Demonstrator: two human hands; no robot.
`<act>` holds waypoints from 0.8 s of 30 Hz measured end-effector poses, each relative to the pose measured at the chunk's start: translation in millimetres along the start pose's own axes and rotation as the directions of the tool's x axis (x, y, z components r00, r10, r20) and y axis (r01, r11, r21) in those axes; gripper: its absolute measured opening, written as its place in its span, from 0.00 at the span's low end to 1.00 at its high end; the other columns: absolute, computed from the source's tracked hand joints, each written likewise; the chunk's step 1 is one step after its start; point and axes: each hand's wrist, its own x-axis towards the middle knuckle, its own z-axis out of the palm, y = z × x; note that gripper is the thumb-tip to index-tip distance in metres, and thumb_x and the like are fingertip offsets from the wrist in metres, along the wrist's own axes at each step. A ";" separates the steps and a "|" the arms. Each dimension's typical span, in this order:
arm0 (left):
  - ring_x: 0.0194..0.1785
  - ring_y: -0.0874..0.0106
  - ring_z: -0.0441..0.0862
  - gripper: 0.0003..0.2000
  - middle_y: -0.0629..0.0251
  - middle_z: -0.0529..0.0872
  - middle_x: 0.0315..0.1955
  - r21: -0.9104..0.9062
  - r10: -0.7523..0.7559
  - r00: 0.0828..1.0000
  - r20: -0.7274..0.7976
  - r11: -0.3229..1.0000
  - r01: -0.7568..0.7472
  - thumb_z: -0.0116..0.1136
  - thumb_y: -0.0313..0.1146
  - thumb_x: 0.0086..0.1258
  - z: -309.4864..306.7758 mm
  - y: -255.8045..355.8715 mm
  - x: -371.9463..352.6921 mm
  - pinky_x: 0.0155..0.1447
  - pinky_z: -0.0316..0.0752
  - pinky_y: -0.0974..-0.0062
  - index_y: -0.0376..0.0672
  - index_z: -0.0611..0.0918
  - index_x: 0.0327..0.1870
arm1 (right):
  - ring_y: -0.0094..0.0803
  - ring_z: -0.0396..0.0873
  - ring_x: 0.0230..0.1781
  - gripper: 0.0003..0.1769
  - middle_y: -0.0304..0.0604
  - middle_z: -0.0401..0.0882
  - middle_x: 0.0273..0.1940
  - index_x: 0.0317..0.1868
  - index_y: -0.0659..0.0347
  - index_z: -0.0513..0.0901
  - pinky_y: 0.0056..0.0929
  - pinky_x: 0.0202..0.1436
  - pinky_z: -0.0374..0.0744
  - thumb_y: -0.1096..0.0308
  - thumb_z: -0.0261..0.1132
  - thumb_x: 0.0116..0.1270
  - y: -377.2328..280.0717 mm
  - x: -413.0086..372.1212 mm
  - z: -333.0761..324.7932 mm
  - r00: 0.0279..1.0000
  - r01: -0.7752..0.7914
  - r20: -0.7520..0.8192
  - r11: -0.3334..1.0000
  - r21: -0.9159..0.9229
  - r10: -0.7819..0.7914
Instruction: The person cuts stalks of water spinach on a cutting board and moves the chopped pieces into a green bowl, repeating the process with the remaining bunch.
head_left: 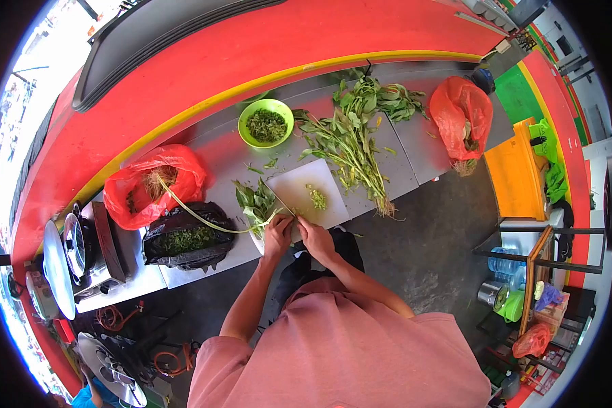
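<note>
My left hand (277, 234) is closed on the stems of a leafy green bunch (254, 201) at the near edge of a white cutting board (304, 178). Close beside it, my right hand (315, 239) is closed round a knife (284, 205), whose thin blade points away over the board; its handle is hidden. Small chopped green pieces (316, 198) lie on the board to the right of the blade. The fingertips of both hands are nearly touching.
Behind the board stands a green bowl (266, 124) of cut leaves. Long leafy stalks (350, 146) with roots lie to the right, near a red bag (461, 117). Leftward are a black bag (188, 234) of greens, another red bag (126, 197) and a stove (105, 241).
</note>
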 end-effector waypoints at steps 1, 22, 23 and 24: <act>0.36 0.52 0.86 0.07 0.53 0.87 0.36 -0.008 0.000 1.000 -0.004 1.000 0.000 0.64 0.19 0.63 -0.1 -0.2 0.3 0.42 0.81 0.61 0.34 0.88 0.41 | 0.59 0.85 0.31 0.20 0.59 0.86 0.33 0.64 0.48 0.82 0.52 0.33 0.83 0.53 0.58 0.78 -0.9 0.5 -1.1 1.000 -0.018 0.021 1.000 -0.010 0.019; 0.39 0.54 0.86 0.09 0.57 0.87 0.37 0.052 -0.119 0.992 0.040 0.992 0.117 0.65 0.24 0.64 -0.5 0.4 -4.3 0.44 0.79 0.60 0.39 0.89 0.44 | 0.59 0.86 0.39 0.19 0.59 0.87 0.39 0.63 0.54 0.82 0.51 0.41 0.83 0.56 0.57 0.79 15.8 -5.4 -8.2 0.994 -0.088 -0.064 0.996 -0.014 0.086; 0.39 0.54 0.86 0.09 0.57 0.87 0.37 0.048 -0.115 0.992 0.043 0.992 0.113 0.65 0.24 0.64 0.5 2.1 -3.6 0.44 0.79 0.60 0.39 0.89 0.44 | 0.59 0.86 0.41 0.19 0.60 0.87 0.40 0.63 0.55 0.81 0.52 0.43 0.83 0.56 0.57 0.79 15.4 -4.6 -13.0 0.987 -0.152 -0.058 0.988 0.006 0.152; 0.39 0.56 0.85 0.09 0.59 0.87 0.36 0.089 -0.098 0.995 0.023 0.991 0.096 0.65 0.26 0.65 3.0 0.2 -4.2 0.45 0.78 0.61 0.41 0.90 0.44 | 0.59 0.86 0.41 0.19 0.60 0.87 0.40 0.63 0.55 0.81 0.52 0.43 0.83 0.56 0.57 0.79 17.9 -2.5 -15.4 0.986 -0.153 -0.062 0.988 0.004 0.153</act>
